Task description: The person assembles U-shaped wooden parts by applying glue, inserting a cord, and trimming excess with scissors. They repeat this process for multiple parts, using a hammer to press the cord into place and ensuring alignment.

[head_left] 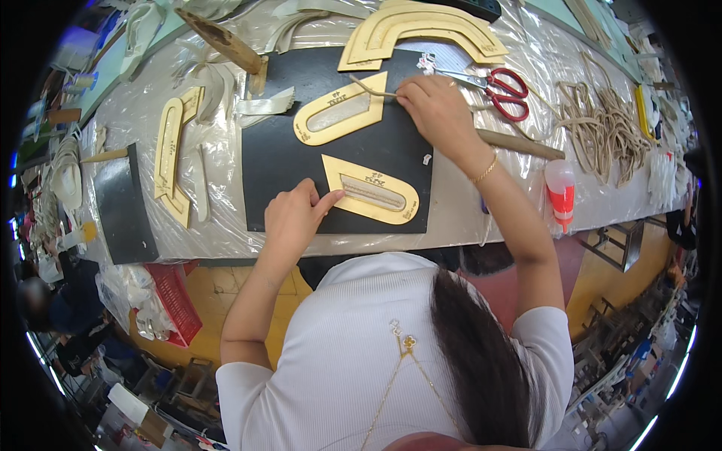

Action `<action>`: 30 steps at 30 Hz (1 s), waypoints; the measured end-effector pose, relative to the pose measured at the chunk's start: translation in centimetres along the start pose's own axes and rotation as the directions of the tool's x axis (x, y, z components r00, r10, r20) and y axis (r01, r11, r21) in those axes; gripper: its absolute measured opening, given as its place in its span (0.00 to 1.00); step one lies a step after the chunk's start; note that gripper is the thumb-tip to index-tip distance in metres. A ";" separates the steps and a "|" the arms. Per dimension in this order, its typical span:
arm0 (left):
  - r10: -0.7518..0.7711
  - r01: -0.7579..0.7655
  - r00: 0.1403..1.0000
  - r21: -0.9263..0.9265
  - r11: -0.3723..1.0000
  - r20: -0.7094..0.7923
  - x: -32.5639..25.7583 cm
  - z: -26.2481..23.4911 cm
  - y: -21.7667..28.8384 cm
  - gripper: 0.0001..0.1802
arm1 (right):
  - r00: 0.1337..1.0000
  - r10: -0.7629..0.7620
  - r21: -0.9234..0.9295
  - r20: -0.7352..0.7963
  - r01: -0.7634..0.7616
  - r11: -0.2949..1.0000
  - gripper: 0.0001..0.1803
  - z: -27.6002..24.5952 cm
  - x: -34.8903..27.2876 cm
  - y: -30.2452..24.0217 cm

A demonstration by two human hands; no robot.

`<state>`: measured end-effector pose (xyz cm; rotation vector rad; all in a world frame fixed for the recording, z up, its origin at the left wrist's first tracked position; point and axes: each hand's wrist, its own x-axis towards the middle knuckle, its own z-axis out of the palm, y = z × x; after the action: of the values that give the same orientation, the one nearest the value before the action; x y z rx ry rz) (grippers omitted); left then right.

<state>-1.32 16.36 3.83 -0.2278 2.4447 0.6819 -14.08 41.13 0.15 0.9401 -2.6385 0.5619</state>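
Between the fingertips of my right hand (440, 113) is a thin beige cord (376, 92), its free end sticking out to the left. It crosses over the upper yellow template (304, 124), a pointed board with a long slot. Closer to me lies a matching lower template (395, 210), with beige cord strips (372, 192) lying in its slot. My left hand (289, 218) rests at that template's left end, thumb stretched onto its edge and fingers apart. Both templates lie on a black mat (274, 165).
Red-handled scissors (508, 94) and a wooden stick (523, 143) lie right of the mat. Beyond are a red-and-clear bottle (560, 195) and a heap of beige cords (605, 135). Curved yellow templates (421, 26) sit at the back; a wooden post (222, 41) leans at back left.
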 end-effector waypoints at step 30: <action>0.553 -0.645 0.708 -0.083 0.760 -0.440 -3.8 -7.1 0.7 0.19 | 0.910 0.232 0.563 0.344 -0.398 0.724 0.13 -12.3 -2.5 -7.4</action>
<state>-1.94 13.25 11.31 0.4307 2.8334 1.3251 -5.80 42.73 12.04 0.7332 -2.9085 1.5851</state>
